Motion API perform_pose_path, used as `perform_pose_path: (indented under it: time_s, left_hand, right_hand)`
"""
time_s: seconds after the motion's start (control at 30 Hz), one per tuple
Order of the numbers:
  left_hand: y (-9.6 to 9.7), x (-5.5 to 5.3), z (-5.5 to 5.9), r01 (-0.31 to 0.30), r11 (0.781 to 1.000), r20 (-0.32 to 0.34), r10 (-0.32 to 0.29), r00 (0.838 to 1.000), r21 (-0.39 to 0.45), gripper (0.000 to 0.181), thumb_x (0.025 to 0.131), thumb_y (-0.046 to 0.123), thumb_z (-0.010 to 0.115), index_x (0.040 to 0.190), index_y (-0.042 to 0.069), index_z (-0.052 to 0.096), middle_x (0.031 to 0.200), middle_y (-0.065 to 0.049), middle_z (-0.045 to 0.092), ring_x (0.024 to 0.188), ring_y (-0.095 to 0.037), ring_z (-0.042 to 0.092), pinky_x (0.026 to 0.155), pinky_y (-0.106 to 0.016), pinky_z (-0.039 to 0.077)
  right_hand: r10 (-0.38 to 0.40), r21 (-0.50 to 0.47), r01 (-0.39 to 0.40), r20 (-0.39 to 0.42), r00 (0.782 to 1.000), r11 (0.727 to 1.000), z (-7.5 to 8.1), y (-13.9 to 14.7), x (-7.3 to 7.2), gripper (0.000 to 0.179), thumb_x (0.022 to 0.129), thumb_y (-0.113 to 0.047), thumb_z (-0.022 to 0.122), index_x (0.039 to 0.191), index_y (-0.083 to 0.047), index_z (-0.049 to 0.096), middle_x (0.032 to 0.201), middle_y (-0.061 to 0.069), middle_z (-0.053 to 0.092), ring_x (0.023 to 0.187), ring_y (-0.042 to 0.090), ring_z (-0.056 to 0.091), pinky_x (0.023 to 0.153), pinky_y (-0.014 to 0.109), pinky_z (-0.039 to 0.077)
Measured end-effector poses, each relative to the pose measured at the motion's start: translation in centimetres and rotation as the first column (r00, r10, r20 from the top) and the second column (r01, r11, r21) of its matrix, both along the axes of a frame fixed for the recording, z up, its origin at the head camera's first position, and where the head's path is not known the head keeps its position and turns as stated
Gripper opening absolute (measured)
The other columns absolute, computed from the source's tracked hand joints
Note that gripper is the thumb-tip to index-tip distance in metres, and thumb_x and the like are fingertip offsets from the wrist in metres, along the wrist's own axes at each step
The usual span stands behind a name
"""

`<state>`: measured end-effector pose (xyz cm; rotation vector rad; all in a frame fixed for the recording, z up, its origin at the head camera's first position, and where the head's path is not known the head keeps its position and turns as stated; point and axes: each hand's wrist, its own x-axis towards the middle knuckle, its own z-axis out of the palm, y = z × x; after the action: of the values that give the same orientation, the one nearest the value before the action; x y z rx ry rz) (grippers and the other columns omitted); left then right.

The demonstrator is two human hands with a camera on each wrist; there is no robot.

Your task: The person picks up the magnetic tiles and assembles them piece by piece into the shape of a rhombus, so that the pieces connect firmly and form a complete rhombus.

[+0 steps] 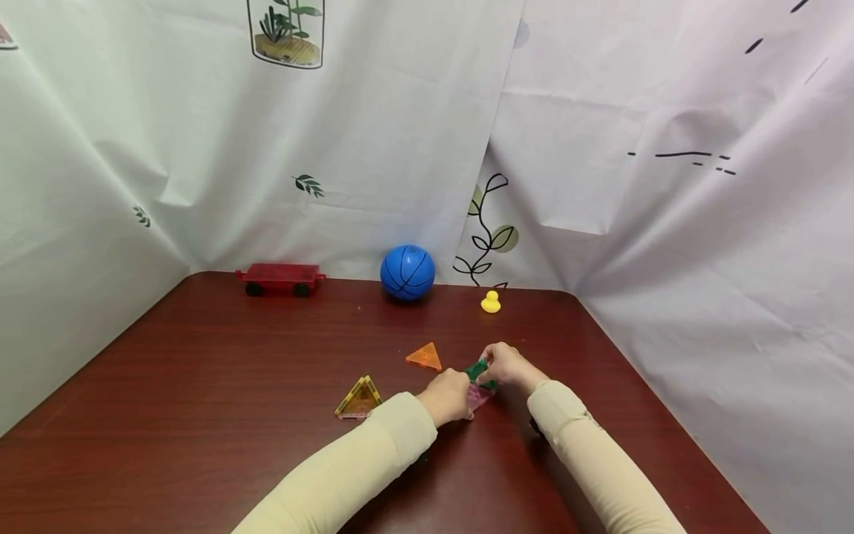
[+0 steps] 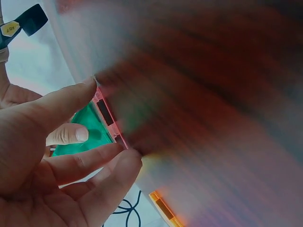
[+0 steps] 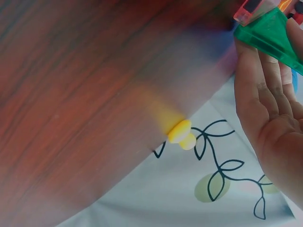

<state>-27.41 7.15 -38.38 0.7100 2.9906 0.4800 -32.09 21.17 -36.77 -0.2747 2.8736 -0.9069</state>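
Note:
Near the middle right of the table, in the head view, my left hand (image 1: pixel 448 397) holds a translucent pink magnetic tile (image 1: pixel 477 397) low over the tabletop. The left wrist view shows thumb and fingertips at the two ends of the pink tile's edge (image 2: pixel 107 113). Just behind it, a green translucent magnetic tile (image 1: pixel 476 369) is pinched between the thumb and fingers of my right hand (image 1: pixel 508 366). In the right wrist view the green tile (image 3: pixel 267 37) lies against the pink one (image 3: pixel 252 11); whether they are joined I cannot tell. My fingers hide part of both tiles.
An orange triangular tile (image 1: pixel 425 357) lies flat behind my left hand. To the left stands a pyramid-like group of yellow-edged tiles (image 1: pixel 360 400). Along the back are a red wheeled cart (image 1: pixel 283 275), a blue ball (image 1: pixel 408 273) and a yellow toy duck (image 1: pixel 491 302), before a white curtain (image 1: pixel 373 148).

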Motion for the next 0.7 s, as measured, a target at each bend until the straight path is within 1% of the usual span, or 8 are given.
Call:
perform_pose_path:
  time_s: [0.07, 0.17, 0.4, 0.57, 0.7]
  left_hand:
    - [0.0, 0.1, 0.1, -0.006, 1.000, 0.012, 0.006, 1.000, 0.002, 0.035, 0.062, 0.031, 0.079, 0.078, 0.003, 0.063, 0.065, -0.002, 0.056, 0.057, -0.011, 0.052, 0.054, -0.026, 0.045]
    - [-0.1, 0.2, 0.2, -0.007, 1.000, 0.012, 0.007, 1.000, 0.001, 0.035, 0.062, 0.030, 0.078, 0.078, 0.004, 0.062, 0.065, -0.002, 0.056, 0.058, -0.011, 0.052, 0.054, -0.026, 0.045]
    - [-0.7, 0.5, 0.3, 0.019, 1.000, -0.002, -0.019, 1.000, 0.022, 0.032, 0.062, 0.028, 0.078, 0.076, 0.004, 0.062, 0.064, -0.001, 0.056, 0.059, -0.012, 0.054, 0.054, -0.025, 0.045]
    - [-1.0, 0.7, 0.3, 0.028, 0.999, -0.022, -0.028, 0.999, 0.029, 0.030, 0.063, 0.027, 0.078, 0.075, 0.004, 0.062, 0.066, -0.002, 0.058, 0.062, -0.012, 0.055, 0.057, -0.024, 0.045]
    - [-1.2, 0.9, 0.3, 0.034, 0.998, -0.007, -0.034, 0.999, 0.044, 0.027, 0.065, 0.027, 0.077, 0.073, 0.005, 0.063, 0.065, -0.002, 0.058, 0.064, -0.013, 0.057, 0.058, -0.025, 0.045]
  right_hand:
    - [0.010, 0.011, -0.011, 0.007, 1.000, 1.000, 0.0, -0.1, 0.1, 0.022, 0.063, -0.003, 0.076, 0.074, -0.004, 0.057, 0.068, 0.003, 0.053, 0.054, 0.013, 0.048, 0.047, 0.024, 0.041]
    - [0.021, 0.030, -0.022, 0.017, 1.000, 0.999, 0.1, -0.3, 0.2, 0.023, 0.063, -0.005, 0.076, 0.076, -0.004, 0.057, 0.070, 0.004, 0.054, 0.057, 0.014, 0.049, 0.049, 0.025, 0.042]
    - [0.042, 0.011, -0.043, 0.030, 0.999, 0.999, 0.9, -1.0, 0.3, 0.029, 0.062, -0.004, 0.077, 0.084, -0.002, 0.058, 0.074, 0.005, 0.054, 0.065, 0.016, 0.051, 0.055, 0.027, 0.045]
    - [0.090, 0.011, -0.090, 0.013, 0.996, 0.996, 1.7, -1.6, 0.1, 0.030, 0.064, -0.003, 0.075, 0.088, 0.001, 0.058, 0.075, 0.003, 0.057, 0.067, 0.014, 0.054, 0.058, 0.027, 0.046]
    - [0.136, 0.027, -0.136, 0.003, 0.991, 0.990, 2.2, -2.1, 0.0, 0.032, 0.066, -0.006, 0.075, 0.092, 0.001, 0.058, 0.075, 0.003, 0.058, 0.067, 0.014, 0.054, 0.060, 0.027, 0.045]
